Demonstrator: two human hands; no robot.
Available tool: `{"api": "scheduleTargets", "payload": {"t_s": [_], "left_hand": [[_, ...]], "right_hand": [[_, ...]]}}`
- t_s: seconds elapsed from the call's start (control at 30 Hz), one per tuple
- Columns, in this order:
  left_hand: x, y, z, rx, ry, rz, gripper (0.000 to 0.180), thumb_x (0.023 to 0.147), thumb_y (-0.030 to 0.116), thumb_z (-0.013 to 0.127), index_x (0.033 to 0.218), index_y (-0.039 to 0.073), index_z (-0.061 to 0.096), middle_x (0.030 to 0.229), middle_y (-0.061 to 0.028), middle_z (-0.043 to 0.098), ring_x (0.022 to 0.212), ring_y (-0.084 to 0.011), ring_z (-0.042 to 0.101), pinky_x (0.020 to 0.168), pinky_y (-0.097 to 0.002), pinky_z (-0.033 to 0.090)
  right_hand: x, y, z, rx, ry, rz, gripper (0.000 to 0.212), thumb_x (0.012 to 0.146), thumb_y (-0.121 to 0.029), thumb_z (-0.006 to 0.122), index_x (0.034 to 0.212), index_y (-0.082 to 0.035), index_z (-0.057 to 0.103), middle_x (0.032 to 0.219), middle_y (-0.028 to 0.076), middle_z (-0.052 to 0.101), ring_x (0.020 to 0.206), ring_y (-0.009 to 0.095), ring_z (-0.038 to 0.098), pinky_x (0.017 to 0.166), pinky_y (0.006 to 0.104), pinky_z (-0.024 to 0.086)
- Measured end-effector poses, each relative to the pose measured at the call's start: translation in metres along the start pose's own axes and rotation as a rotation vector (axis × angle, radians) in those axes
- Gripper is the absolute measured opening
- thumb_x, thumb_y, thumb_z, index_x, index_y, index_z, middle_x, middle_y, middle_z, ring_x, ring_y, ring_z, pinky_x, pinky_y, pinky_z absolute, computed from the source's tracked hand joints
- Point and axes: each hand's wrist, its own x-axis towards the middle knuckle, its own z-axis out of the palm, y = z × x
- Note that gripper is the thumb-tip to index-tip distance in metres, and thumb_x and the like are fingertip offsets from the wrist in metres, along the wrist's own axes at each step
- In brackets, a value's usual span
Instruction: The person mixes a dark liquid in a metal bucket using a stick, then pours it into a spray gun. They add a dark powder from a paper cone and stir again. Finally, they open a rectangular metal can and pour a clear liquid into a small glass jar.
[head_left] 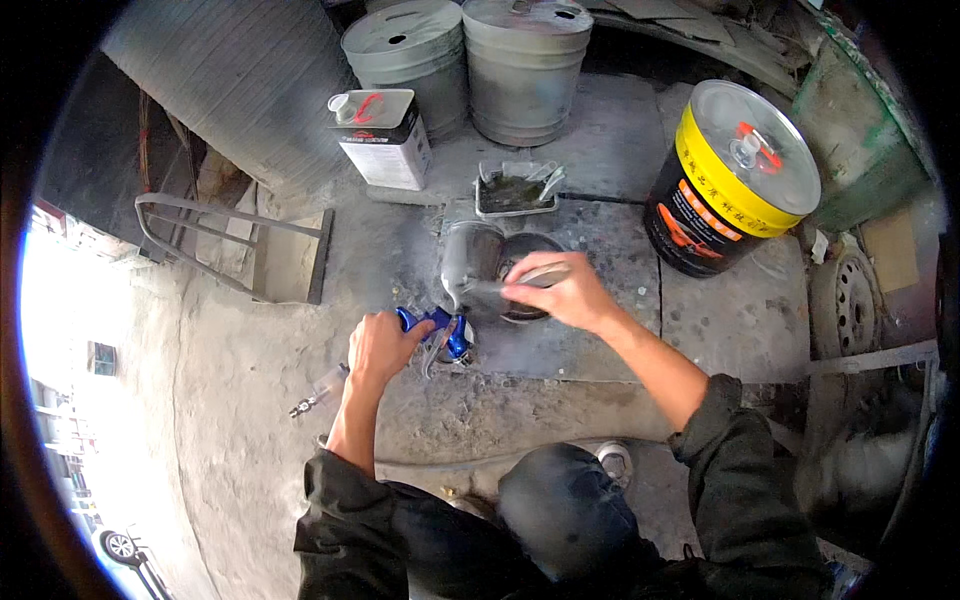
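Note:
My left hand (378, 345) is closed around the handle of a blue spray gun (458, 340), held low over the stained floor. A grey, paint-coated cup (468, 255) adjoins the gun on its far side. My right hand (562, 292) pinches a pale, flat-handled tool that looks like a brush (545, 275). Its blurred end points left, at the cup's near end by the gun; whether it touches cannot be made out. Below and behind my right hand stands a dark round pan (528, 312), partly hidden by the hand and cup.
Beyond the cup sits a small metal tray (515, 208) of dark residue. A rectangular can (385, 150) and two grey drums (527, 75) stand farther back. A black-and-yellow pail (735, 180) is at right, near a wheel rim (852, 305). A metal frame (230, 240) lies left.

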Motion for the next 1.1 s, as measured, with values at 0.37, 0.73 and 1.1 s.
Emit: {"api": "scheduleTargets", "payload": {"t_s": [0.37, 0.73, 1.1], "left_hand": [[0.003, 0.011, -0.006, -0.149, -0.019, -0.024, 0.058, 0.084, 0.051, 0.069, 0.06, -0.001, 0.067, 0.051, -0.0145, 0.062, 0.053, -0.0291, 0.067, 0.059, -0.0398, 0.054], [0.0, 0.005, -0.009, -0.25, -0.07, -0.102, 0.056, 0.085, 0.047, 0.071, 0.058, -0.002, 0.066, 0.048, -0.0098, 0.061, 0.044, -0.0197, 0.064, 0.051, -0.0337, 0.053], [-0.013, 0.012, -0.01, 0.148, 0.077, 0.05, 0.059, 0.08, 0.055, 0.07, 0.071, -0.003, 0.07, 0.072, -0.0263, 0.065, 0.072, -0.0441, 0.066, 0.066, -0.0487, 0.053]], "right_hand": [[0.0, 0.023, 0.009, -0.025, 0.033, -0.025, 0.014, 0.082, -0.016, 0.078, 0.09, -0.005, 0.073, 0.082, 0.0, 0.071, 0.077, 0.008, 0.064, 0.069, 0.0239, 0.049], [-0.021, 0.112, 0.011, -0.404, 0.047, 0.103, 0.027, 0.08, -0.037, 0.075, 0.093, -0.014, 0.074, 0.081, 0.012, 0.071, 0.076, 0.032, 0.068, 0.07, 0.0423, 0.052], [0.027, 0.023, -0.037, 0.041, -0.01, 0.038, 0.028, 0.087, -0.031, 0.073, 0.086, -0.003, 0.071, 0.067, 0.004, 0.066, 0.054, 0.01, 0.059, 0.051, 0.0273, 0.046]]}}
